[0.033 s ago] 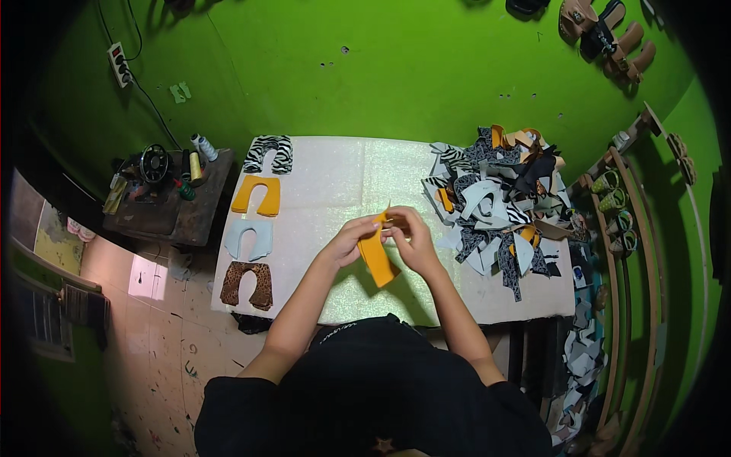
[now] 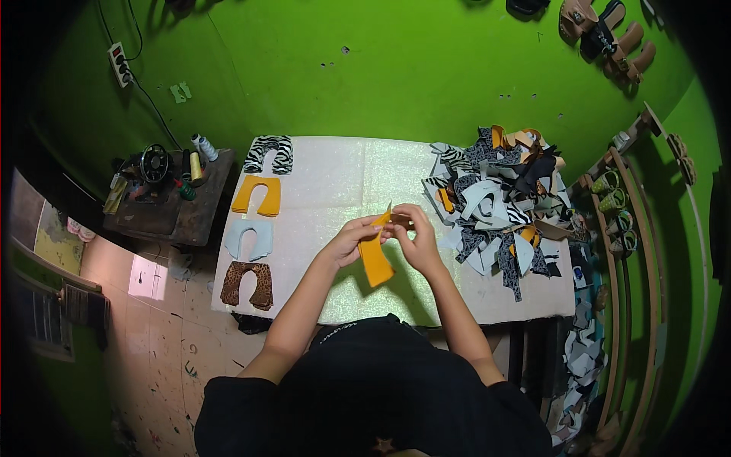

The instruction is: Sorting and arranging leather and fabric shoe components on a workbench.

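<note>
A yellow-orange piece (image 2: pixel 375 259) of sheet material is held above the bench (image 2: pixel 327 183), in front of the person's chest. Its long axis runs roughly from wall to body, leaning slightly: the narrow end points up toward the wall, the broader end hangs down toward the chest. The left hand (image 2: pixel 350 239) grips its upper part from the left, fingers closed on it. The right hand (image 2: pixel 415 240) is at the narrow end, fingers curled; I cannot tell whether they pinch it.

Along the bench's left edge lie four arch-shaped sets in a column, from the wall side: zebra pieces (image 2: pixel 283 158), orange pieces (image 2: pixel 243 199), pale grey pieces (image 2: pixel 261 244) and leopard pieces (image 2: pixel 263 288). Each opens toward the person. On the right is a heap of mixed scraps (image 2: pixel 487 199).

Beyond the bench, a sewing machine (image 2: pixel 154 164) stands on a dark table (image 2: pixel 205 206) at left; sandals (image 2: pixel 611 200) sit on a rack at right.
</note>
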A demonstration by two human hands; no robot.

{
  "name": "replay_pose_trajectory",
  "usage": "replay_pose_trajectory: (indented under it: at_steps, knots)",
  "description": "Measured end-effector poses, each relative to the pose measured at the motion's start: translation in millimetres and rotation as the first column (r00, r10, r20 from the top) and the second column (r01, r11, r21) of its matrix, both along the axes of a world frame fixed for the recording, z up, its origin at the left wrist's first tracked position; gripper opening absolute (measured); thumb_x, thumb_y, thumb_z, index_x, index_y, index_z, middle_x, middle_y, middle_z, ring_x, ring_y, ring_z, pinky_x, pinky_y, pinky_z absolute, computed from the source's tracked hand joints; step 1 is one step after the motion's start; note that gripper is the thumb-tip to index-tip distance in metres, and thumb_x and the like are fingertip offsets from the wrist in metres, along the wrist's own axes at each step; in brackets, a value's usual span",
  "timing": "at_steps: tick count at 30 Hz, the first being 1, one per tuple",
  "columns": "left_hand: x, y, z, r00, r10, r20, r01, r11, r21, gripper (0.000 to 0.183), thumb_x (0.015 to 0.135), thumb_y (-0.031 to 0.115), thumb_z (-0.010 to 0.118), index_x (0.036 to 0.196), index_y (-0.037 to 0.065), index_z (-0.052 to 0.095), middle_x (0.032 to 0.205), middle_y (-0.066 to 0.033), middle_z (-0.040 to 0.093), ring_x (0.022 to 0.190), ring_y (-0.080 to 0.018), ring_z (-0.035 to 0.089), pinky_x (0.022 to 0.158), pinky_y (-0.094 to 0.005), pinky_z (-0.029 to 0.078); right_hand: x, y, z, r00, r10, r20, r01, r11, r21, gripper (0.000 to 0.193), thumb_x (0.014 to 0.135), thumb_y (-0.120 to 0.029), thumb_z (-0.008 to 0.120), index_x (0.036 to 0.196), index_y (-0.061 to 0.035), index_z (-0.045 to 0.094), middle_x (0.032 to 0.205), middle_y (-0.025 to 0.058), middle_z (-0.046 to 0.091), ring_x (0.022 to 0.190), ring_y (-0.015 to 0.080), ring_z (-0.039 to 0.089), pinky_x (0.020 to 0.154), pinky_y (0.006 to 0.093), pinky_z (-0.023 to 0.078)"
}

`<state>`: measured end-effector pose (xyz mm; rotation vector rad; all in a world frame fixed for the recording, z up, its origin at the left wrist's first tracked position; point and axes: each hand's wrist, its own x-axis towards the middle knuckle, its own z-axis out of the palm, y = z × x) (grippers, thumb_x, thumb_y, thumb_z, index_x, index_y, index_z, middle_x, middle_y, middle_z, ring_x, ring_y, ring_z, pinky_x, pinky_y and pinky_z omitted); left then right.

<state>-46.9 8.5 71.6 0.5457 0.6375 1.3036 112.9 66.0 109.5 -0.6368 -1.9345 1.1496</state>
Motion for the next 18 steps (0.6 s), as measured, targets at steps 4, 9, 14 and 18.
replay_pose_trajectory:
  at_steps: [4,9,14,18]
  knots:
    - [-7.0,-4.4,2.3,0.998,-0.069,-0.007,0.069,0.998,0.007,0.043,0.085,0.007,0.046,0.124,-0.007,0.034,0.104,-0.0113,0.054,0.09,-0.0157,0.056,0.079,-0.0249,0.048,12.4,15.6,-11.6,0.974,-0.167,0.152,0.141,0.975,0.17,0.029,0.076,-0.012,0.056,0.103,-0.0021,0.049,0.104,0.0137,0.048,0.097,0.0279,0.048,0.083,0.0359,0.039]
    - [-12.0,-9.7,10.3,0.993,-0.109,0.034,0.11,0.993,-0.03,0.039,0.086,0.008,0.044,0.121,-0.007,0.037,0.105,-0.0112,0.053,0.087,-0.0157,0.056,0.077,-0.0256,0.048,15.4,23.3,-29.2,0.987,-0.064,0.146,0.074,0.995,-0.062,0.025,0.075,-0.019,0.061,0.091,-0.0003,0.055,0.094,0.0112,0.055,0.087,0.0229,0.053,0.079,0.0325,0.041]
    - [-23.5,-16.3,0.9,0.972,-0.223,0.073,0.224,0.975,0.004,0.038,0.087,0.011,0.038,0.121,-0.007,0.038,0.105,-0.0137,0.054,0.085,-0.0181,0.057,0.077,-0.0317,0.049,9.5,25.3,-38.4,0.996,-0.078,0.032,0.079,0.996,-0.043,0.018,0.08,-0.017,0.058,0.083,0.0008,0.058,0.087,0.0086,0.058,0.083,0.0175,0.055,0.076,0.029,0.042]
    - [-23.7,-22.2,8.4,0.951,-0.268,0.153,0.262,0.963,0.062,0.04,0.087,0.012,0.038,0.122,-0.007,0.037,0.104,-0.0139,0.054,0.083,-0.0185,0.057,0.077,-0.0336,0.049,0.6,20.8,-49.3,0.993,0.016,-0.114,-0.062,0.907,-0.416,0.018,0.083,-0.017,0.055,0.084,0.0002,0.058,0.088,0.0074,0.058,0.083,0.0137,0.054,0.076,0.0265,0.042]
